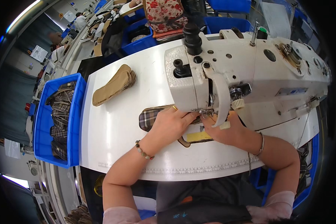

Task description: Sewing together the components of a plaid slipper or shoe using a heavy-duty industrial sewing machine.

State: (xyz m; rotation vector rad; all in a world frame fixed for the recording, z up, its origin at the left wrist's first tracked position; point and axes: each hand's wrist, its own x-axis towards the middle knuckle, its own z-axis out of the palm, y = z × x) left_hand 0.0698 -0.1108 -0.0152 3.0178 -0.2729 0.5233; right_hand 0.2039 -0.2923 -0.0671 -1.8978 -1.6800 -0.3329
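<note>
Beside the needle area of a white sewing machine (186,84), both my hands are on a plaid fabric piece (148,119) with a dark edge. My left hand (171,125) lies over the piece, its fingers bent together and pressing it close to the metal presser foot (204,113). From the other side, my right hand (226,128) grips the piece's edge near the foot; its fingertips are partly hidden by the machine's curved white guard (223,99). Below the hands shows a yellow strip (198,137) with a brown-edged outline.
A stack of tan sole-shaped pieces (114,86) lies on the white table (138,99) at the far left. Left of the table, a blue bin (75,123) holds plaid pieces (59,115). More blue bins (138,46) and a floral bag (164,15) are behind.
</note>
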